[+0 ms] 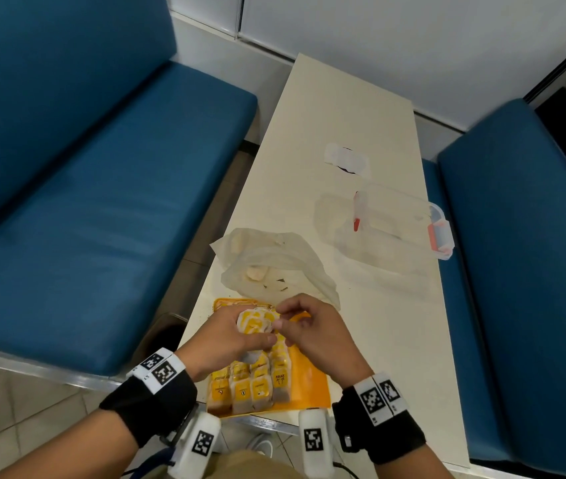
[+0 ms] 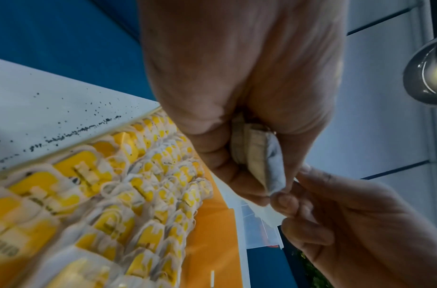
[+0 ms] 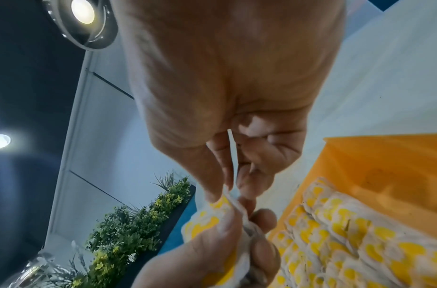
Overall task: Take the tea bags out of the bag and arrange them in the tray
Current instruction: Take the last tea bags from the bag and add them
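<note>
My left hand [image 1: 257,337] grips a small bunch of tea bags [image 1: 253,321] with yellow tags, just above the far end of the orange tray [image 1: 312,385]. My right hand [image 1: 282,321] pinches the edge of one tea bag in that bunch between thumb and forefinger. In the left wrist view the held tea bags [image 2: 258,155] show side-on in my left hand [image 2: 237,175], with the right hand's fingertips [image 2: 284,200] at their lower corner. In the right wrist view the pinched tea bag [image 3: 231,200] sits between the right hand's fingertips [image 3: 216,193]. Several rows of tea bags [image 1: 257,382] fill the tray's left part.
A crumpled clear plastic bag [image 1: 274,267] lies just beyond the tray, with a few items inside. A clear lidded container [image 1: 395,226] with red latches stands at the right edge of the narrow white table [image 1: 378,340]. Blue benches [image 1: 102,202] flank the table. Dark tea crumbs [image 2: 72,134] speckle the table.
</note>
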### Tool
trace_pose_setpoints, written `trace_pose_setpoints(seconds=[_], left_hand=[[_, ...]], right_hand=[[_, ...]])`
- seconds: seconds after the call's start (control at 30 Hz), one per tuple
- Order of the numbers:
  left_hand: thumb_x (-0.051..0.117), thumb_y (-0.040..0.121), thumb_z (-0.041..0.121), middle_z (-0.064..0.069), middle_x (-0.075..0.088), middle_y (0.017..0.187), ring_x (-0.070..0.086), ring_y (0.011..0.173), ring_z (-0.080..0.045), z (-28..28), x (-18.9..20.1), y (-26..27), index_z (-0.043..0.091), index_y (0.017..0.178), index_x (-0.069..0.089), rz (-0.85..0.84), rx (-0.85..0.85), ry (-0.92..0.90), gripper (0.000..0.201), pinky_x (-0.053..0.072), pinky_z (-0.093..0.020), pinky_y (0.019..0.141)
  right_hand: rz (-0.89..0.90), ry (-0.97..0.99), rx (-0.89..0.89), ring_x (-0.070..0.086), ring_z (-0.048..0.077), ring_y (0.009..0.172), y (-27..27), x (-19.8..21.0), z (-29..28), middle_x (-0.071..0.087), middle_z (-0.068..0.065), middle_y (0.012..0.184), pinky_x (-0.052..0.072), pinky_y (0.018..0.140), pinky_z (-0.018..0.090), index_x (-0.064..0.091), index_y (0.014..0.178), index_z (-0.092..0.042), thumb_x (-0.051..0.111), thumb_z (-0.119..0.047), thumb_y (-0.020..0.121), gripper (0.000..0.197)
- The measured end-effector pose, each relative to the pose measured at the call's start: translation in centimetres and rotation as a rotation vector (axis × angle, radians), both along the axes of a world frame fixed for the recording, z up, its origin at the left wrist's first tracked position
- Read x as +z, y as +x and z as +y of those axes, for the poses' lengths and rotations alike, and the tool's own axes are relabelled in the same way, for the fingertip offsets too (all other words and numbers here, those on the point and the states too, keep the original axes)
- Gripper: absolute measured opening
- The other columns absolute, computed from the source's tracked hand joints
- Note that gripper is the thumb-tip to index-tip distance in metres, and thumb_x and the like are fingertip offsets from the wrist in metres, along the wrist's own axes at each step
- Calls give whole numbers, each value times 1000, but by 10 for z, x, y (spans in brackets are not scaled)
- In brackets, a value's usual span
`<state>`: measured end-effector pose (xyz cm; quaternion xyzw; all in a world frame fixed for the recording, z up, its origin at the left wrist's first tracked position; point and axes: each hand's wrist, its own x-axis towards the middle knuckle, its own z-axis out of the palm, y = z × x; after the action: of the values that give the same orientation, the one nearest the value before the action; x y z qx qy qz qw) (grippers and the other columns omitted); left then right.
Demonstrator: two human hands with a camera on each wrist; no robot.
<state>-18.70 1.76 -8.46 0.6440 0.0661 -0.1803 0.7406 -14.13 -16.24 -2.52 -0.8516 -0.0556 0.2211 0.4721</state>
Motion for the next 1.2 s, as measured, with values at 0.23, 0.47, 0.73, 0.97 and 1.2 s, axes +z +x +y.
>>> trace_pose_setpoints(seconds=[0.23, 0.47, 0.73, 0.97, 1.2], left_hand=[[76, 91, 15, -11, 76, 91, 72, 84, -26, 0, 5, -1, 9, 108, 71, -5, -51, -120, 18, 56, -40, 84], [67, 97, 18, -21, 76, 104, 72, 83, -28, 3, 2, -3, 9, 119, 71, 30, 20, -128, 24, 59, -41, 79], [63, 99, 16, -25, 73, 96, 69, 78, -29, 2, 2, 4, 4, 117, 71, 87, 45, -214, 24, 60, -36, 72], [66, 98, 21, -20, 77, 105, 74, 95, -34, 15, 0, 12, 14, 116, 74, 51, 41, -55, 20, 57, -52, 95], [70, 94, 20, -19, 76, 103, 72, 93, -33, 30, 13, 17, 16, 117, 73, 38, 56, -32, 23, 62, -32, 78]], right_hand=[[15, 64, -68, 61, 11, 56, 1, -6, -1, 68, -3, 70, 47, 54, 22, 70, 85, -9, 74, -9, 85, 5], [86, 181, -105, 66, 20, 59, 1, -10, -2, 67, 4, 66, 44, 45, 25, 66, 88, -4, 72, 0, 85, 8], [21, 6, -50, 67, 15, 71, -1, -19, 8, 67, 0, 79, 60, 76, 38, 61, 99, -31, 77, -7, 76, 37], [-14, -230, 145, 56, 4, 65, -3, -15, 11, 63, -1, 79, 47, 62, 19, 53, 114, -26, 69, -14, 79, 40], [-27, -439, 310, 55, 7, 76, 0, -17, 1, 60, -5, 89, 42, 62, 17, 64, 104, -22, 67, -15, 81, 24]])
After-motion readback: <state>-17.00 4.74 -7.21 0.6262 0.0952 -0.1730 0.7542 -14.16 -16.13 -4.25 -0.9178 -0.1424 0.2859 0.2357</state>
